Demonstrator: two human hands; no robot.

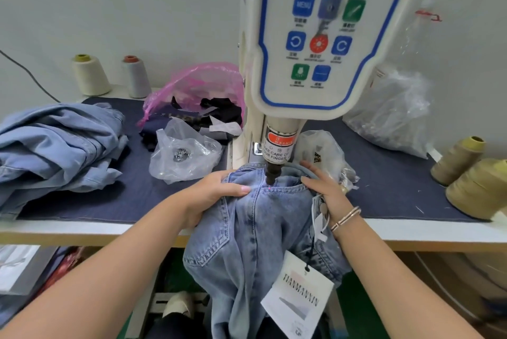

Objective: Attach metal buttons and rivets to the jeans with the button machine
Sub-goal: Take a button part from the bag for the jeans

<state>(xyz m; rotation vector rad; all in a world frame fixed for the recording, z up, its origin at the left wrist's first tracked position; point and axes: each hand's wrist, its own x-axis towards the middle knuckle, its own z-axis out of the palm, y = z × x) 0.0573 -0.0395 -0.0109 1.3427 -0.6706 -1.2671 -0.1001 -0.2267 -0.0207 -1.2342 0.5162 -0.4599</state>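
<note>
Thread cones (92,74) by wall; pink bag (197,83) of scraps behind.

Both forearms are bare from the bottom edge up to the wrists, with no sleeve in view on either. The left hand (211,190) wears nothing that can be seen; its thumbnail is short, rounded and has a pale pink tint. The right hand (326,193) carries a ring with a pale, rounded top (343,189) on one finger, its details too blurred to read. Just behind that hand, around the wrist, sits a stack of thin rose-gold metal bangles (346,218), lying close together as narrow parallel bands, one seemingly set with tiny pale stones.
</note>
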